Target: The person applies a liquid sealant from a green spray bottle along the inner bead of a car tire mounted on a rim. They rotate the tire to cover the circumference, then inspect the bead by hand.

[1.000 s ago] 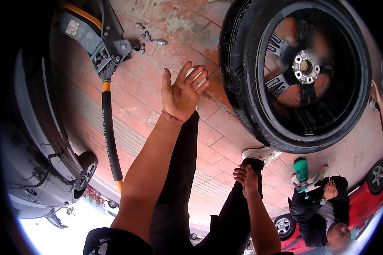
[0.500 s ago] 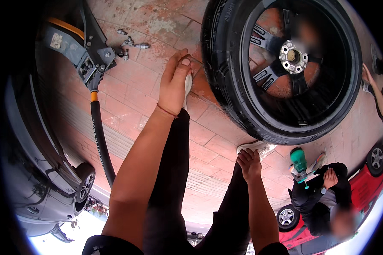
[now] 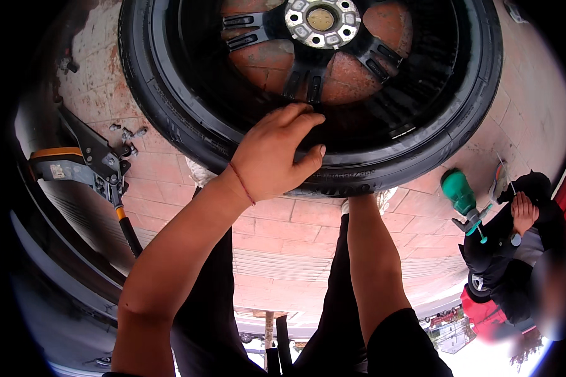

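A large car wheel (image 3: 427, 147), a black tyre on a dark spoked rim with a bare metal hub, fills the top of the view in front of my legs. My left hand (image 3: 283, 147) lies over the tyre's near side, its fingers spread and reaching past the rim's edge, the thumb apart. Whether it presses on the rubber or hovers just above, I cannot make out. My right hand is tucked under the tyre's near edge; only the forearm (image 3: 374, 251) and wrist show, so its fingers are hidden.
A floor jack (image 3: 97, 163) with an orange-banded handle is at the left, with several lug bolts (image 3: 129, 133) beside it. A grey car (image 3: 56, 301) stands on that side. At the right are a green spray bottle (image 3: 460, 191), a crouching person's hand (image 3: 523, 212) and a red car (image 3: 484, 311).
The wheel now sits farther left in view, centred before me. My left hand has gone from beside the tyre to over its near side; my right hand has gone under its edge.
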The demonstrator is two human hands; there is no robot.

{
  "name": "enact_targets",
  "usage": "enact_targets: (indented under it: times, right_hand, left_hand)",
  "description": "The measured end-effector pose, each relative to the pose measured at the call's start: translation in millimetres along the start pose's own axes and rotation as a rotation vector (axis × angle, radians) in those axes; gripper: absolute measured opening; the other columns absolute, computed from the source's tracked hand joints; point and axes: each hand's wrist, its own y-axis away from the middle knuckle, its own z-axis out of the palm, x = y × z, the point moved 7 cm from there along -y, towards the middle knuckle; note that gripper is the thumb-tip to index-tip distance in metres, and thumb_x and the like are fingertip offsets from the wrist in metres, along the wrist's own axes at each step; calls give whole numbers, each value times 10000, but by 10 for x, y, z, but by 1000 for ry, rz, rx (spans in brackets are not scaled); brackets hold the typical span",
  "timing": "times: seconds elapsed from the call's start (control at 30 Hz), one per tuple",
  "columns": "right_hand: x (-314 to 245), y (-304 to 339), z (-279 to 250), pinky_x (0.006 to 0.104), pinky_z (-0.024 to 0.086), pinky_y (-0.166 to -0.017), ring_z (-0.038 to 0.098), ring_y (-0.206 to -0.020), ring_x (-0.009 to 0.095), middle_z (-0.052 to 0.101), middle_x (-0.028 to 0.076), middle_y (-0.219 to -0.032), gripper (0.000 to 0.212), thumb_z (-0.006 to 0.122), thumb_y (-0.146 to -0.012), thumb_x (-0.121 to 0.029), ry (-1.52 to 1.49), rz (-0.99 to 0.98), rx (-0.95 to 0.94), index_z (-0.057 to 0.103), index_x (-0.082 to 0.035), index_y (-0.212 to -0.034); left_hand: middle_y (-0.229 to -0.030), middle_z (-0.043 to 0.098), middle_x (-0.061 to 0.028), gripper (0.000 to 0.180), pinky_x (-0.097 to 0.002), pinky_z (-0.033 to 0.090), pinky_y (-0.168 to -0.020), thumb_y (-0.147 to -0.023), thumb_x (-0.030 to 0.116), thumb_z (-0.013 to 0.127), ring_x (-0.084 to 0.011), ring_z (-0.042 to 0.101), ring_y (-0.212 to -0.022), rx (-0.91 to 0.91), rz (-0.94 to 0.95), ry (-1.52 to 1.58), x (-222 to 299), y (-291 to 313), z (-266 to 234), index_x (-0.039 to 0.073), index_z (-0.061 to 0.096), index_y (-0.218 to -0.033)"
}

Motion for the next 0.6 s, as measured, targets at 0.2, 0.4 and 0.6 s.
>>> enact_targets:
  times: [0.2, 0.4, 0.6]
  right_hand:
    - [-190, 8, 98, 453, 458, -1074, 571, -1264, 278, 596, 107, -1378, 561, 472, -1052, -457, -108, 17, -60, 489, -42, -1430]
    - [-188, 308, 171, 449, 460, -1072, 572, -1263, 274, 598, 102, -1375, 551, 474, -1050, -449, -178, 32, -142, 494, -46, -1427]
    - [-428, 1078, 230, 445, 461, -1071, 573, -1262, 270, 601, 97, -1373, 541, 476, -1049, -440, -229, 15, -254, 499, -51, -1424]
  left_hand:
    - [-1278, 626, -197, 346, -395, 505, -993, -992, 200, 629, -381, 624, -1174, 81, -177, 77, 83, -150, 53, -9, 629, -1268]
    - [-1295, 609, -219, 378, -462, 455, -1092, -920, 171, 677, -391, 593, -1205, 61, -98, -124, 377, 98, -35, -2, 645, -1255]
    - [-1364, 562, -252, 471, -559, 341, -1172, -919, 251, 667, -414, 532, -1301, 81, 16, -218, 1148, 428, -475, 4, 613, -1317]
